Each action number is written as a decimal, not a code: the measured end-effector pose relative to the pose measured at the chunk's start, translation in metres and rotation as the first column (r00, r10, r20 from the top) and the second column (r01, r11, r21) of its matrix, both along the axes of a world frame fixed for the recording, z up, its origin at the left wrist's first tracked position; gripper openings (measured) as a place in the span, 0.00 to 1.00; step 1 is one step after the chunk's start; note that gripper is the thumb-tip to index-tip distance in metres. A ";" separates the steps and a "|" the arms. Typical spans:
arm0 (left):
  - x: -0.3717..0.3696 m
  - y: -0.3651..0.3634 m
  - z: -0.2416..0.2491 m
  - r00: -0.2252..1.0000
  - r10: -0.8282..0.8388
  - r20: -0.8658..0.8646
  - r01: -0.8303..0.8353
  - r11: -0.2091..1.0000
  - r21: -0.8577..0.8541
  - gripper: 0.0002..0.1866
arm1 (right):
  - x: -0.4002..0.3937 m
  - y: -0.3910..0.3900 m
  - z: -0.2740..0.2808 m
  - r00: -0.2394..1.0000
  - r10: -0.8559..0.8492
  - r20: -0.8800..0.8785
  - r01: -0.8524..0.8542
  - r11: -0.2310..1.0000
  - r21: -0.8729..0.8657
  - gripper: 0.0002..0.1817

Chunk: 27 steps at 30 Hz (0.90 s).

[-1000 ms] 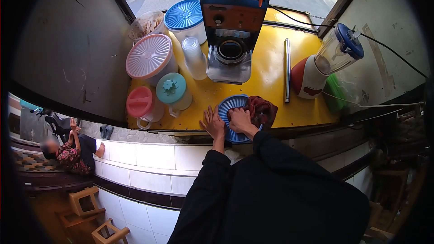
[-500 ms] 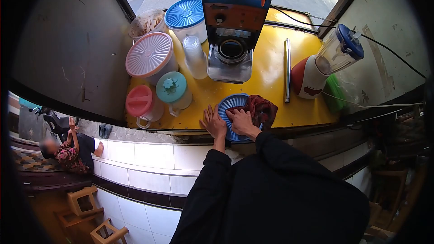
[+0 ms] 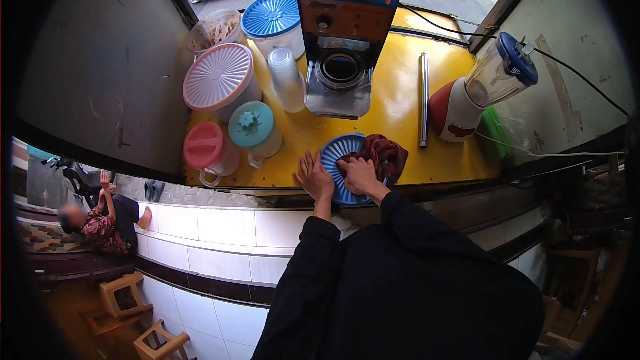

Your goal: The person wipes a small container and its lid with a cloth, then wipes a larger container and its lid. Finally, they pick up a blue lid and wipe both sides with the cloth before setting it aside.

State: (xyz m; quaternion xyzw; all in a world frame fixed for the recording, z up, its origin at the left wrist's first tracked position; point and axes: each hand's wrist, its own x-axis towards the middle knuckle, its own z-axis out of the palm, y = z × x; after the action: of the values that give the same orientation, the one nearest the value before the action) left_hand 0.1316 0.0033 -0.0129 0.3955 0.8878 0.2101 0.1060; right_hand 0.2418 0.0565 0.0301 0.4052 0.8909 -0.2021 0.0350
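Observation:
A round, ribbed blue lid (image 3: 332, 154) lies at the front edge of the yellow counter. Against its left rim rests my left hand (image 3: 315, 177), fingers spread and holding nothing. My right hand (image 3: 361, 177) is over the right half of the lid, its fingers pressed into a dark red cloth (image 3: 387, 155). That cloth is bunched up and hangs past the lid's right rim. The palm and part of the cloth hide the lid's lower right side.
Left on the counter (image 3: 393, 93) are a pink-lidded jug (image 3: 205, 147), a green-lidded jug (image 3: 251, 125), large lidded tubs (image 3: 218, 77) and stacked plastic cups (image 3: 283, 70). A cup sealing machine (image 3: 340, 70) stands behind the lid. Rightward are a metal tube (image 3: 424, 100) and a blender (image 3: 460, 110). A person (image 3: 103, 227) sits farther left.
My right hand has shifted slightly right on the lid, drawing the cloth over more of its surface. My left hand stays at the rim. Outside, a blue scooter has come into view.

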 end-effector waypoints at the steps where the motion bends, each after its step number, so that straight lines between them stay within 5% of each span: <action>1: 0.000 0.001 0.002 1.000 -0.001 -0.001 0.001 1.000 0.006 0.21 | -0.001 -0.001 0.003 1.000 -0.004 0.016 0.004 1.000 0.007 0.30; 11: -0.002 0.002 -0.008 0.997 0.005 0.071 -0.006 1.000 0.019 0.19 | -0.026 0.006 0.001 0.999 -0.046 0.017 0.047 0.997 -0.056 0.28; 20: 0.003 0.002 0.004 1.000 -0.012 0.004 0.012 1.000 0.013 0.19 | 0.031 -0.004 -0.004 0.994 -0.045 -0.098 0.058 0.989 0.133 0.30; 27: 0.000 0.004 -0.006 0.999 0.037 -0.008 -0.036 0.997 0.073 0.19 | -0.008 0.022 0.001 0.988 -0.144 -0.058 0.145 0.989 0.017 0.32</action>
State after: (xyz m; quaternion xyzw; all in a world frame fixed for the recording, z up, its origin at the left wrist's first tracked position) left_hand 0.1317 0.0070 -0.0188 0.3840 0.8870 0.2424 0.0835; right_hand 0.2340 0.0789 0.0312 0.4631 0.8620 -0.2062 -0.0093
